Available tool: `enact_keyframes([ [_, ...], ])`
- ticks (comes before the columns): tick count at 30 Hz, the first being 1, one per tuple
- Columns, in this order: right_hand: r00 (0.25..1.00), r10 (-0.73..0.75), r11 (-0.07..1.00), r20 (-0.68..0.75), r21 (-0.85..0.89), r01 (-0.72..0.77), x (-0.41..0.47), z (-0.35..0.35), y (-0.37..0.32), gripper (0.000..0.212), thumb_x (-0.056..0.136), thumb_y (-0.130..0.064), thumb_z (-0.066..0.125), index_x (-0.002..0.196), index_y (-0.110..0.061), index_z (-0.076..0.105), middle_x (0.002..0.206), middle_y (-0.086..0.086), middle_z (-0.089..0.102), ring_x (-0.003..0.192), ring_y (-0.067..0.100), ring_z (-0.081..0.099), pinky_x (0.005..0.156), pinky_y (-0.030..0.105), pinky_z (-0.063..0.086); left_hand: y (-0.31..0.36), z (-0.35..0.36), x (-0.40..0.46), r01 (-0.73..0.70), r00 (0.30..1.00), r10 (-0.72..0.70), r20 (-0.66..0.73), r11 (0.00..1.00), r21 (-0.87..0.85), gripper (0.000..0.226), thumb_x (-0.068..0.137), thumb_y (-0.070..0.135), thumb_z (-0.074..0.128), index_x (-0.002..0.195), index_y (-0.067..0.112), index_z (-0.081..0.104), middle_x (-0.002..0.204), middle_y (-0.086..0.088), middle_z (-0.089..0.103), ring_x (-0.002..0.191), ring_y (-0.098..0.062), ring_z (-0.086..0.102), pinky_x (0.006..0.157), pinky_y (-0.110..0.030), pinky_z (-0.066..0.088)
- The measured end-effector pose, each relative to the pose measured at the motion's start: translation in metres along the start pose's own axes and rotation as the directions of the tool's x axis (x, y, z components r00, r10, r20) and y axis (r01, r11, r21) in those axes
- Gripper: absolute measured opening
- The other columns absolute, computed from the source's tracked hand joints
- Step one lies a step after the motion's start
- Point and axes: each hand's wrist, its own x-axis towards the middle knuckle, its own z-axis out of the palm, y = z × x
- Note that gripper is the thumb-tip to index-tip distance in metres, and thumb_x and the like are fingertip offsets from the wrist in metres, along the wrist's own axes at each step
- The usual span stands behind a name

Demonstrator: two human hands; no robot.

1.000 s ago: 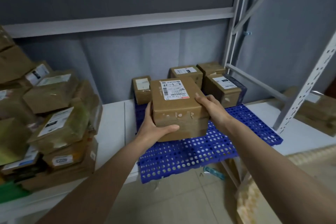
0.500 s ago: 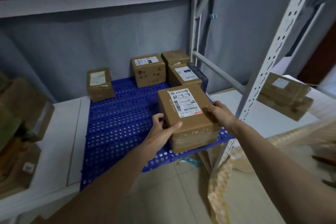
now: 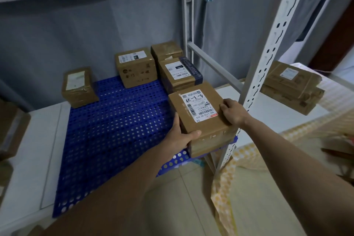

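A brown cardboard box (image 3: 206,136) with a white shipping label sits at the front right corner of the blue perforated mat (image 3: 115,130) on the low white shelf. My left hand (image 3: 180,134) holds its left side, thumb hooked over the top front edge. On the box's top right edge my right hand (image 3: 232,112) rests with curled fingers. The box stands directly in front of another labelled box (image 3: 178,74).
Three more cardboard boxes stand along the back of the mat: (image 3: 78,87), (image 3: 135,70), (image 3: 166,50). A white perforated shelf post (image 3: 268,59) rises just right of the held box. Flat parcels (image 3: 291,86) lie on the neighbouring shelf. Yellow checked cloth (image 3: 226,188) hangs lower right.
The box went from held in the air to down on the mat's front right corner. My view swung right, so the parcel pile at the left left the frame.
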Motion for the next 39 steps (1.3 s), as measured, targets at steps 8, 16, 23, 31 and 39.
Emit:
enact_keyframes([
  [8, 0.996, -0.088, 0.987, 0.004, -0.135, 0.087, 0.015, -0.001, 0.001, 0.039, 0.104, -0.021, 0.029, 0.139, -0.006, 0.034, 0.138, 0.021, 0.049, 0.123, 0.038, 0.047, 0.1, 0.039, 0.035, 0.011, 0.005, 0.008, -0.011, 1.0, 0.011, -0.021, 1.0, 0.011, 0.121, 0.058, 0.05, 0.077, 0.143, 0.054, -0.009, 0.15, 0.006, 0.036, 0.135, -0.019, 0.04, 0.109, -0.053, 0.036],
  [16, 0.994, -0.108, 0.973, 0.007, -0.206, 0.107, 0.017, 0.001, 0.001, 0.038, 0.104, -0.019, 0.028, 0.138, -0.005, 0.033, 0.135, 0.021, 0.05, 0.119, 0.037, 0.049, 0.097, 0.039, 0.037, 0.007, 0.004, 0.015, -0.028, 0.999, 0.028, -0.041, 1.0, 0.0, 0.112, 0.077, 0.031, 0.076, 0.147, 0.049, -0.009, 0.151, 0.004, 0.034, 0.136, -0.019, 0.038, 0.109, -0.052, 0.037],
  [23, 0.978, -0.21, 0.855, 0.0, -0.485, 0.184, 0.006, 0.009, -0.021, 0.053, 0.094, -0.014, 0.043, 0.144, -0.009, 0.026, 0.142, 0.017, 0.036, 0.128, 0.036, 0.037, 0.104, 0.048, 0.035, 0.021, -0.017, 0.003, -0.092, 0.987, 0.119, -0.109, 0.97, 0.224, 0.079, 0.092, 0.037, 0.059, 0.153, 0.027, 0.009, 0.154, -0.003, 0.031, 0.141, -0.021, 0.031, 0.115, -0.045, 0.027],
  [31, 0.878, -0.442, 0.643, 0.182, -0.618, 0.452, -0.018, 0.052, -0.091, 0.062, 0.09, -0.012, 0.046, 0.148, -0.013, 0.024, 0.151, 0.014, 0.024, 0.142, 0.036, 0.015, 0.114, 0.048, 0.02, 0.02, -0.099, -0.03, 0.026, 0.94, 0.257, -0.226, 0.606, 0.795, 0.063, 0.098, 0.033, 0.052, 0.151, 0.016, 0.024, 0.16, -0.008, 0.013, 0.147, -0.028, 0.009, 0.118, -0.041, 0.017],
  [39, 0.764, -0.491, 0.561, 0.418, -0.519, 0.645, -0.039, 0.12, -0.174, 0.07, 0.099, -0.017, 0.04, 0.153, -0.027, -0.003, 0.159, 0.01, 0.009, 0.146, 0.036, 0.002, 0.116, 0.049, 0.015, -0.002, -0.184, -0.085, 0.189, 0.877, 0.243, -0.414, 0.618, 0.763, 0.057, 0.098, 0.022, 0.053, 0.149, 0.018, 0.029, 0.159, -0.006, 0.016, 0.147, -0.024, 0.012, 0.117, -0.037, 0.02],
])
